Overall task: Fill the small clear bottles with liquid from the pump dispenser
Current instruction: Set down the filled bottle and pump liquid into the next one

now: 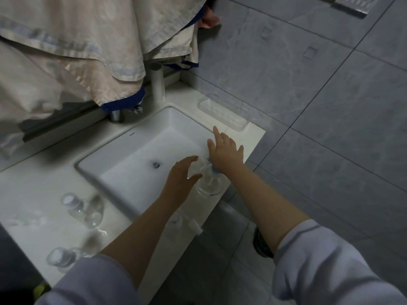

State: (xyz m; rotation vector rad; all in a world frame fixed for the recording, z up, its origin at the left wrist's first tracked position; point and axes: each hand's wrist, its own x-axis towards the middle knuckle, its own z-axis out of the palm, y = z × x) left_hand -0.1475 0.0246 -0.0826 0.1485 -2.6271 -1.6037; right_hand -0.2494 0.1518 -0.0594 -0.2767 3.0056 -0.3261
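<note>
Pump dispenser (210,183) head hidden under right hand (225,154), small bottle (196,169) blurred in left hand (180,175)

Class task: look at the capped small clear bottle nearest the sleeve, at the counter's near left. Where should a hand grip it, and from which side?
Probably the clear body below the white cap of the small bottle, gripped from above: it appears upright, with bare counter around it.

Pale lavender-grey long sleeves (326,260), pushed up both forearms; bare hands (225,153), no rings visible.
</note>
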